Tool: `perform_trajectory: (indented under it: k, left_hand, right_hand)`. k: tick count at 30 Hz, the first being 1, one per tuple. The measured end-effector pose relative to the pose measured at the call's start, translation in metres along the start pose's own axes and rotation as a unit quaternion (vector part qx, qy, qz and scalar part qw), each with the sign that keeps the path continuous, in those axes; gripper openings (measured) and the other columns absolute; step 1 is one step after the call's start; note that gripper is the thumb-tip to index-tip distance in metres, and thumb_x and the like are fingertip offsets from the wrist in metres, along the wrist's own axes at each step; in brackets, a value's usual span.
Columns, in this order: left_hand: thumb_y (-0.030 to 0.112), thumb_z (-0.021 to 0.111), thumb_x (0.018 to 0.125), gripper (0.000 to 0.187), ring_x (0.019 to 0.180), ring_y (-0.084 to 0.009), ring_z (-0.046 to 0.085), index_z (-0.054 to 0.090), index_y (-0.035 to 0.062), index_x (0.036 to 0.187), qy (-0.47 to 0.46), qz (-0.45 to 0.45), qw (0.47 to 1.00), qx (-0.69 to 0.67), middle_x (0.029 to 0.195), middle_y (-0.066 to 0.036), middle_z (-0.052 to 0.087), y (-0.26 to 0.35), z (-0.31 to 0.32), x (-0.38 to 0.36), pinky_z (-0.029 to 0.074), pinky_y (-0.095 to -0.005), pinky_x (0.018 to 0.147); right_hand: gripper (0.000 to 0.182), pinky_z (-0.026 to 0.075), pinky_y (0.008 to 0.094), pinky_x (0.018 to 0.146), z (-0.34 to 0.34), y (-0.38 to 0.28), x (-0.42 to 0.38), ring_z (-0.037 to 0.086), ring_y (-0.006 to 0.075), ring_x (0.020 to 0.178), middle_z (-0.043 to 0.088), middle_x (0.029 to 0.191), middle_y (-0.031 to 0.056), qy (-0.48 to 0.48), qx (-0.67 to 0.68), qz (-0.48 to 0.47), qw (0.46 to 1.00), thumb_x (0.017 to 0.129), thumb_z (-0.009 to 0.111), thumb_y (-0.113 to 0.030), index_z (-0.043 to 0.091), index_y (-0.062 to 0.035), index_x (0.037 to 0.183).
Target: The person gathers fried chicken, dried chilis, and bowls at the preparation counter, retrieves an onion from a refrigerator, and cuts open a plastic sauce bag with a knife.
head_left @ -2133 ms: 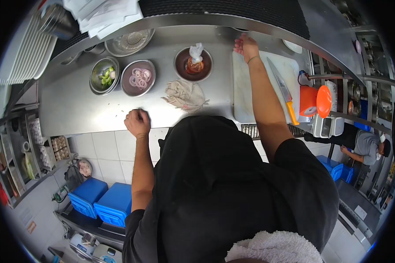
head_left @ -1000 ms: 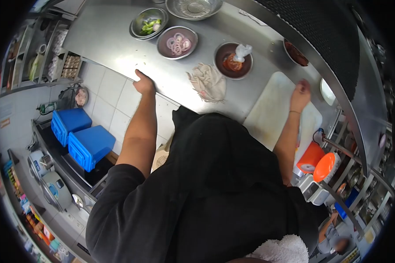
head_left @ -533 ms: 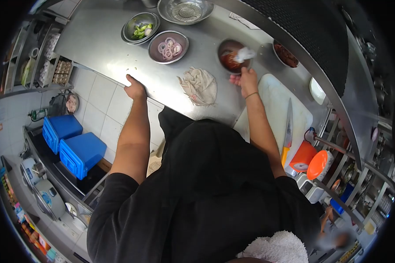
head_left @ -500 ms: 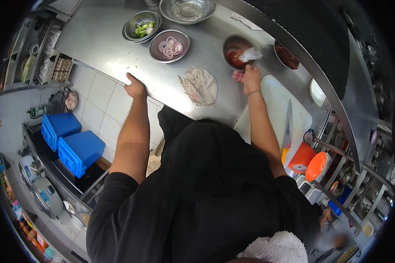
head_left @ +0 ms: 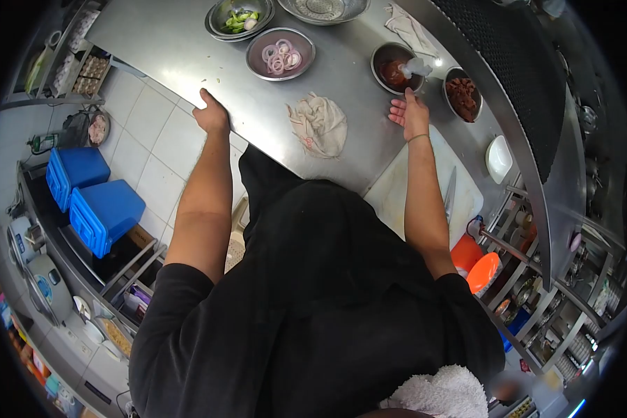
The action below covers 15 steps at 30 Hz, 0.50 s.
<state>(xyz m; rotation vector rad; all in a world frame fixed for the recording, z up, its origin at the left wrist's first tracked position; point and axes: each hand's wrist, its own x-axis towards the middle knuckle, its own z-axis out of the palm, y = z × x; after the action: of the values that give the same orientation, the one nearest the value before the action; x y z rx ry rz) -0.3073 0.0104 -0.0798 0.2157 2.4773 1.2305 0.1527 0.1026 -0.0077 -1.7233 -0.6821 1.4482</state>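
My left hand (head_left: 212, 115) rests at the edge of the metal table (head_left: 167, 70), digits apart, with nothing seen in it. My right hand (head_left: 412, 117) is palm up and open, its thumb near the rim of a metal bowl (head_left: 377, 64); whether they touch is unclear. Red sauce (head_left: 394, 73) lies in that bowl, with a crumpled whitish plastic piece (head_left: 416, 67) at its right side. Between my hands lies a crumpled beige cloth (head_left: 319, 125). Beyond it stands a bowl of sliced onion rings (head_left: 280, 57).
Bowls with green vegetables (head_left: 240, 21) and dark red food (head_left: 462, 96) stand farther back. A knife (head_left: 451, 191) lies on the white cutting board (head_left: 428, 174), beside a white dish (head_left: 499, 159). Overhead metal shelving (head_left: 536, 139) borders the right. Blue bins (head_left: 108, 212) stand at left.
The view has shifted, so the table items appear displaced. My right hand's fingers show more spread below the sauce bowl. My left hand stays at the table edge.
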Motion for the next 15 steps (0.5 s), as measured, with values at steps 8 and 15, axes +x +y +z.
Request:
perform_trajectory:
  k: [8,15]
  left_hand:
    - [0.066,0.051,0.091,0.098,0.121,-0.0451,0.055,0.038,-0.0228,0.132,-0.005,0.003,1.0,-0.014,0.129,-0.038,0.053,-0.003,0.004,0.004,0.045,-0.0439,0.104]
    - [0.067,0.051,0.091,0.099,0.12,-0.0453,0.056,0.04,-0.0229,0.13,0.005,0.013,1.0,-0.007,0.127,-0.038,0.055,-0.004,0.004,0.003,0.045,-0.0438,0.104]
  right_hand:
    - [0.03,0.053,0.0412,0.09,0.007,-0.038,-0.019,0.061,0.0312,0.103,0.063,0.112,0.0129,0.212,-0.45,-0.481,0.722,0.088,0.063,-0.015,0.06,-0.0059,0.116]
    - [0.035,0.051,0.0426,0.096,0.024,-0.063,0.018,0.056,0.034,0.118,0.059,0.126,0.0104,0.028,-0.689,-0.347,0.636,0.093,0.05,-0.011,0.061,-0.0152,0.127]
